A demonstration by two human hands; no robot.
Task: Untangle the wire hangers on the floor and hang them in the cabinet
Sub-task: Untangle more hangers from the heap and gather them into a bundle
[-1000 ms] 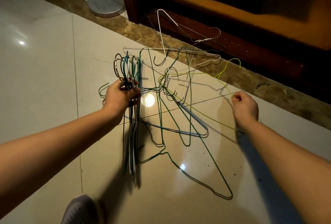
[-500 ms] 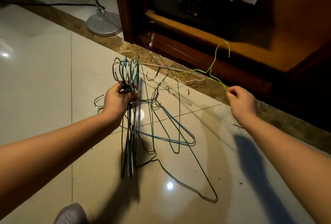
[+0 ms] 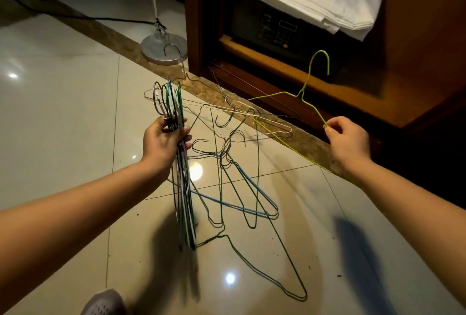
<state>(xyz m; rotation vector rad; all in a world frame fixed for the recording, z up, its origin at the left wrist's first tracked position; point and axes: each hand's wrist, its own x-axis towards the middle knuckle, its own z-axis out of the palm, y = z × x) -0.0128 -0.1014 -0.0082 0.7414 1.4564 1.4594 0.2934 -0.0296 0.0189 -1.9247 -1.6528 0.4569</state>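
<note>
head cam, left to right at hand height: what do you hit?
left hand gripping the bundle of sorted hangers → tangled hangers on the floor → yellow-green hanger → right hand pinching it.

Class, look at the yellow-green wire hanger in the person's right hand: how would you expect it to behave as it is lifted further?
The yellow-green hanger probably flexes, being thin wire. It looks light: the right hand pinches one arm. It may snag on the floor tangle.
</note>
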